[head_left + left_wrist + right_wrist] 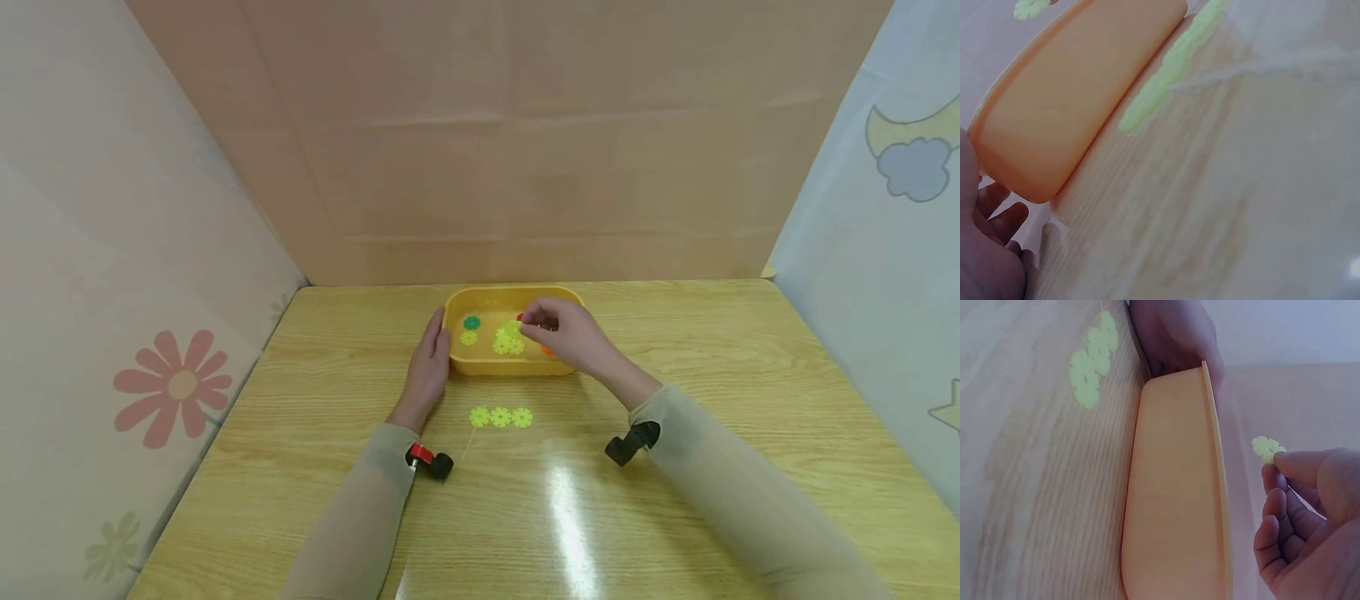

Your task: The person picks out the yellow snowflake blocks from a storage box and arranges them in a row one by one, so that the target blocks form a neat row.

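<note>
A yellow-orange tray (517,367) stands on the table, holding several small flower-shaped plastic discs. My right hand (567,333) is over its right part. In the right wrist view, thumb and index finger of that hand pinch a yellow-green flower-shaped disc (1267,448) by its edge, above the tray's rim. My left hand (429,367) rests along the tray's left end, its fingers extended against the side. Yellow-green discs (508,342), a green disc (472,322) and an orange disc (547,350) lie inside. A red piece is mostly hidden behind my right hand.
A row of three yellow-green discs (500,417) lies on the wooden table (360,367) in front of the tray, each next to the other. Behind the table rises a plain pinkish-brown partition (525,167). Patterned white panels flank both sides.
</note>
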Demonstrator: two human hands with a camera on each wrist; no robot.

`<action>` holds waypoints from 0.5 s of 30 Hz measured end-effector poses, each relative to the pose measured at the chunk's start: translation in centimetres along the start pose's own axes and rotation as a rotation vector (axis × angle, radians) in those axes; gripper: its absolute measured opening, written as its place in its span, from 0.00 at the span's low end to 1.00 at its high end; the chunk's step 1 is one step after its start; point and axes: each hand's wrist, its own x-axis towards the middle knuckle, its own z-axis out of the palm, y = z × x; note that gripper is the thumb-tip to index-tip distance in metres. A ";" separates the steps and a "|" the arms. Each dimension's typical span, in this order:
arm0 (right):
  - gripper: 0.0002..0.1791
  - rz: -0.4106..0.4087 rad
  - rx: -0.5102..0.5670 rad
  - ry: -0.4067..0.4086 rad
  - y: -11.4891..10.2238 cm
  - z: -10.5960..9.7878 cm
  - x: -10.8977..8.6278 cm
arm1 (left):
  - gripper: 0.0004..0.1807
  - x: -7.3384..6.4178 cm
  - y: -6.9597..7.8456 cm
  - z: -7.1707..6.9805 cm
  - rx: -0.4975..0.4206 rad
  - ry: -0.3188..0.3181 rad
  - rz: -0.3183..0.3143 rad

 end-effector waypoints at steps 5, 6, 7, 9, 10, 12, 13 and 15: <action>0.05 0.005 0.000 0.000 0.0 -0.3 -1.4 | 0.34 0.0 -0.1 0.0 -0.008 -0.009 -0.004; 0.05 0.008 0.000 0.000 0.1 -0.3 -1.7 | 0.34 0.0 -0.1 -0.1 -0.009 -0.009 -0.006; 0.05 0.012 0.002 -0.001 0.1 -0.4 -2.0 | 0.34 0.0 0.0 -0.1 -0.009 -0.009 -0.005; 0.05 0.020 0.001 -0.003 0.2 -0.5 -2.5 | 0.33 0.0 0.0 -0.1 -0.010 -0.008 -0.007; 0.05 0.021 -0.001 -0.005 0.3 -0.5 -2.8 | 0.33 0.0 0.0 -0.1 -0.011 -0.006 -0.007; 0.05 0.024 -0.008 -0.011 0.4 -0.6 -3.3 | 0.34 0.0 0.0 -0.1 -0.012 -0.007 -0.008; 0.05 0.026 -0.012 -0.017 0.5 -0.7 -3.6 | 0.33 0.0 0.0 -0.1 -0.013 -0.007 -0.006; 0.05 0.031 -0.024 -0.031 0.7 -0.8 -4.0 | 0.33 0.0 -0.1 -0.1 -0.015 -0.005 -0.004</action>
